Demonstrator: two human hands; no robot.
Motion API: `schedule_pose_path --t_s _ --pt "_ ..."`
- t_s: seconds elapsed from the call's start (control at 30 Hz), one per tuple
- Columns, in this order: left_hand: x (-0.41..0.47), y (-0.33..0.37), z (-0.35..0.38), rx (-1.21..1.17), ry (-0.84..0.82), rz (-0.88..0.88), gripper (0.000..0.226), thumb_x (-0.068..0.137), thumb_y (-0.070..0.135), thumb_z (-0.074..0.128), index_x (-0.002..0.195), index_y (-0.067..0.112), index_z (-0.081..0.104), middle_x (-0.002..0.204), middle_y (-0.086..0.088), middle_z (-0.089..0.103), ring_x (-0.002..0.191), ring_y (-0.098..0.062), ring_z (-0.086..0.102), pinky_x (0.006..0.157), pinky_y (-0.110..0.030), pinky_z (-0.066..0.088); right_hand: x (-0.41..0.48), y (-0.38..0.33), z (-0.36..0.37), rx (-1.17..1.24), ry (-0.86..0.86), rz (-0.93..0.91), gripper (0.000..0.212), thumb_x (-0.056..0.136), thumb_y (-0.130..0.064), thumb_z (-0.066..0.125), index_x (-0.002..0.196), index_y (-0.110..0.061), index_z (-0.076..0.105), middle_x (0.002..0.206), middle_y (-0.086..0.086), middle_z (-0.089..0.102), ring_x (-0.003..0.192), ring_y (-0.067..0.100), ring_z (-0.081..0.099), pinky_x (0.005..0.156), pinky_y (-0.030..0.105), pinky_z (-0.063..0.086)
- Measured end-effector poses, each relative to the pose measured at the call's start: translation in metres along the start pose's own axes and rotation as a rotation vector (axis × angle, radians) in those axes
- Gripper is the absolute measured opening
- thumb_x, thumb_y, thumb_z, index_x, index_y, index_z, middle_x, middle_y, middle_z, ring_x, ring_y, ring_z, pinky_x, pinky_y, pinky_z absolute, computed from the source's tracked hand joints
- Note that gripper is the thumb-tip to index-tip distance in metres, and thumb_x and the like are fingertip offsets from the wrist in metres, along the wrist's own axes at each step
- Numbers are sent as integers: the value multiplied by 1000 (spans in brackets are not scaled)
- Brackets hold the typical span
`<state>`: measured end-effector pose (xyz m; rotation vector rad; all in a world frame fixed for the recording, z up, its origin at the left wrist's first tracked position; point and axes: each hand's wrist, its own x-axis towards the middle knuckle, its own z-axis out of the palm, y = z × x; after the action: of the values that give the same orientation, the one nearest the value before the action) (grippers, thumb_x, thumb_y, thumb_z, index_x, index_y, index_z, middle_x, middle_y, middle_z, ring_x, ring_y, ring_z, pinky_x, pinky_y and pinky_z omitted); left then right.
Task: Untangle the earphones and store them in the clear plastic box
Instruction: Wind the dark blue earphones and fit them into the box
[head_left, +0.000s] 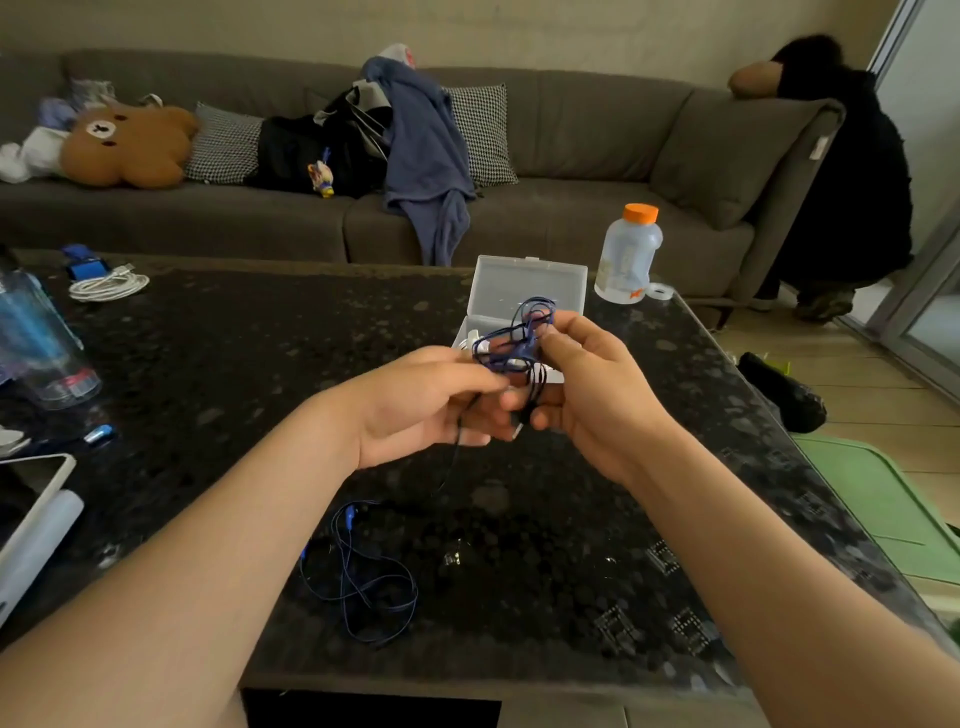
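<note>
The tangled dark-blue earphones (521, 340) are held up just in front of the open clear plastic box (527, 283), pinched by the curled fingers (470, 383) of the left hand (423, 402) and right hand (589, 397), with more blue cord (363, 577) lying loose on the worktop (249, 364).

A long grey sofa (571, 135) runs across the top of the frame. On it, at the upper left, lies a brown bear cushion (127, 145) beside a checked pillow (223, 145). A black bag (301, 150) and a blue blanket (426, 156) sit in the top middle. At the upper right, a person in black (841, 171) leans on the sofa arm.

The dark speckled table (260, 364) fills the middle. A bottle with an orange cap (628, 254) stands at its far right edge. A coiled white cable (109, 285) lies at the left. A green mat (883, 509) is on the floor at the right.
</note>
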<state>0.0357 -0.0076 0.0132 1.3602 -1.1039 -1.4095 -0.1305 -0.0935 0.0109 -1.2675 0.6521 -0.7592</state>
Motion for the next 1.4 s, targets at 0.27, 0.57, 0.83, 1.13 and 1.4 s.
schedule_pose_path --t_s 0.27,0.57,0.83,1.13,1.4 --pt "5 1 -2 284 501 366 30 113 29 49 132 37 71 105 8 68 84 -5 61 78 -26 46 1 -8 -1 -262 158 99 26 100 -21 55 122 -21 67 120 7 69 101 29 74 60 30 60" --pt "0 -1 -4 745 478 534 50 103 11 67 146 34 62 105 14 73 107 -5 70 102 -37 59 -2 -2 3 -474 -65 4 28 97 -42 73 122 -29 71 106 -5 77 98 11 73 74 24 56" --pt "-5 1 -18 918 741 471 23 99 16 73 117 29 78 107 12 72 92 4 62 89 -20 53 8 1 -2 -221 385 -178 22 111 -21 49 108 -15 70 80 7 78 80 22 77 78 38 64" --pt "-3 4 -18 736 983 127 61 104 68 42 82 21 74 84 11 71 96 -18 63 108 -51 41 19 0 -29 -444 632 -20 31 106 -14 46 132 -19 62 114 6 69 83 18 63 62 30 48" --pt "7 8 -3 331 744 116 57 105 61 51 80 11 66 95 4 68 85 -3 52 73 -26 38 17 1 -17 -1211 192 180 53 101 -67 36 109 -37 79 151 10 44 140 43 31 114 54 29"
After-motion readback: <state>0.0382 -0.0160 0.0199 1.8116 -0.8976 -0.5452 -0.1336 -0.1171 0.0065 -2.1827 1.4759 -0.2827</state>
